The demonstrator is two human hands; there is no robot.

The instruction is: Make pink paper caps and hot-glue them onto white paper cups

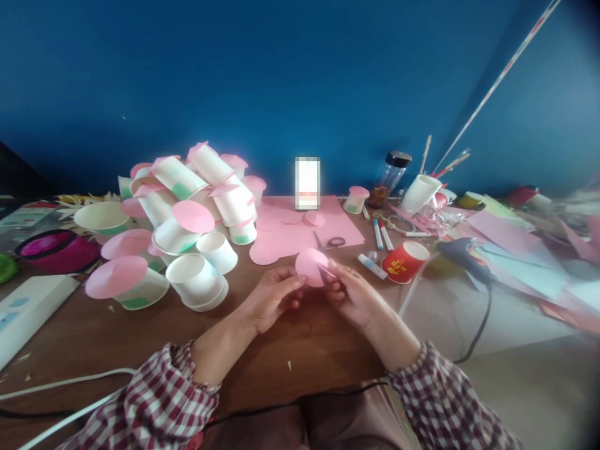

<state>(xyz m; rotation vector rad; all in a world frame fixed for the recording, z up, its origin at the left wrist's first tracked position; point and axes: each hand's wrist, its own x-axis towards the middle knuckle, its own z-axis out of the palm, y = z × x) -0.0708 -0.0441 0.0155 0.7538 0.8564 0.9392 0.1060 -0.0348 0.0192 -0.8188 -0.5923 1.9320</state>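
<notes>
Between my two hands is a pink paper circle with a slit on its right side. My left hand pinches its lower left edge. The fingers of my right hand are closed on the edge beside the slit. Just beyond lies a pair of scissors on a sheet of pink paper, with more pink paper circles around it. To the left, many white paper cups are piled up, and several wear pink paper discs.
On the right lie a glue stick, markers, a red paper cup and a glue gun with a black cord. A lidded jar stands by the blue wall. At far left sits a white power strip.
</notes>
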